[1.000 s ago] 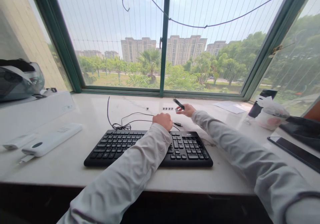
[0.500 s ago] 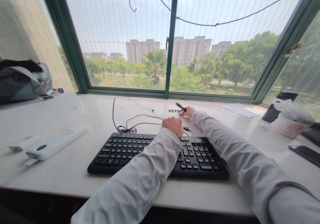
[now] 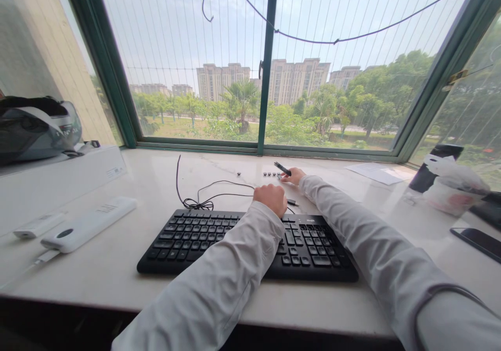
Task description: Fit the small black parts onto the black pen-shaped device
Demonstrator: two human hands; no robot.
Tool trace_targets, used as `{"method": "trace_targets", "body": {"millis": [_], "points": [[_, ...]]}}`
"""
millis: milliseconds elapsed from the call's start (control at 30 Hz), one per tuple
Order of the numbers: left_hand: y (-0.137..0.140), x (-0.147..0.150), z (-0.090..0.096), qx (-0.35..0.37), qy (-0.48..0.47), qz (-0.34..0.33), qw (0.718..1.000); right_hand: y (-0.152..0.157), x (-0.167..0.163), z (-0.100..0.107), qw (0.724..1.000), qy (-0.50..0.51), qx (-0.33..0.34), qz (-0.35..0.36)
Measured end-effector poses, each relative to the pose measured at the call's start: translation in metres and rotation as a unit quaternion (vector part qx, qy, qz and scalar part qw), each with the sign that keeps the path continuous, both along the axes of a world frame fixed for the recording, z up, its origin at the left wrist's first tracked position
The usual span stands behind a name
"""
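Observation:
A black keyboard (image 3: 183, 244) lies on the white counter, with a few keycaps gone from the top of its number pad. My left hand (image 3: 271, 198) is closed in a fist at the keyboard's far edge; its fingertips are hidden from me. Farther off, my right hand (image 3: 294, 176) grips a slim black pen-like tool (image 3: 282, 168) that slants up to the left. Just left of those fingers is a short row of small dark keycaps (image 3: 269, 174). One more keycap (image 3: 239, 173) sits apart to the left.
The keyboard's cable (image 3: 198, 204) is coiled behind it, and its plug (image 3: 291, 202) rests beside my left hand. At left are a white power bank (image 3: 90, 223) and a helmet (image 3: 39, 126). Paper (image 3: 378, 172), a plastic tub (image 3: 450, 194) and a phone (image 3: 477, 242) lie at right.
Both hands hold nearly the same places. The view has shifted very slightly; the tool stays in my right hand beside the row of keycaps.

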State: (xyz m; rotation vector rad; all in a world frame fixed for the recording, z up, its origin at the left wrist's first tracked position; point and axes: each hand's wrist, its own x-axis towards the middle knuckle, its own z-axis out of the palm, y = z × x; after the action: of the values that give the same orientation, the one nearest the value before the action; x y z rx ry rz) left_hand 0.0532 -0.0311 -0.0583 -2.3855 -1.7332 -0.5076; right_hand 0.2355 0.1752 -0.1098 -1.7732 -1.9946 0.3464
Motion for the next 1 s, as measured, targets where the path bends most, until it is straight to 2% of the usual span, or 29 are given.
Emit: {"method": "trace_targets", "body": {"millis": [1000], "points": [[0.0002, 0.0004, -0.0012, -0.001, -0.001, -0.001, 1.0, -0.0046, -0.0069, 0.0053, 1.0, -0.013, 0.004, -0.006]]}}
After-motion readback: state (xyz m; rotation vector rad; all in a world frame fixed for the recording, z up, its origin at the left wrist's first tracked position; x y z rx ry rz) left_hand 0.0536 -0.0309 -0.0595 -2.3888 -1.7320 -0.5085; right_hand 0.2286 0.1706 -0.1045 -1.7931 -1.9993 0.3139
